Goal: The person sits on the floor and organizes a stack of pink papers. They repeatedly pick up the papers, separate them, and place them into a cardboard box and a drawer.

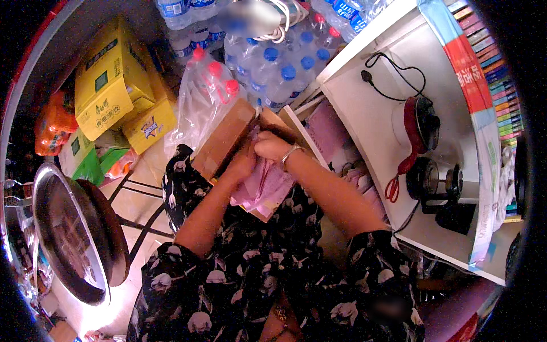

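Observation:
An open cardboard box stands tilted at my lap, its brown flaps spread. Thin, crumpled pink wrapping, plastic or paper, spills over its near side. My left hand reaches into the box from the left, fingers bent around gathered wrapping. Close against it, my right hand is curled like a fist at the same gathered part, a bracelet on its wrist. Both hands meet over the box opening. The fingertips are partly hidden, and whatever lies deeper in the box cannot be seen.
Shrink-wrapped water bottles and red-capped bottles stand beyond the box. Yellow cartons are at the left, above a large round metal basin. On the right, a white shelf holds a red-handled appliance with a cord.

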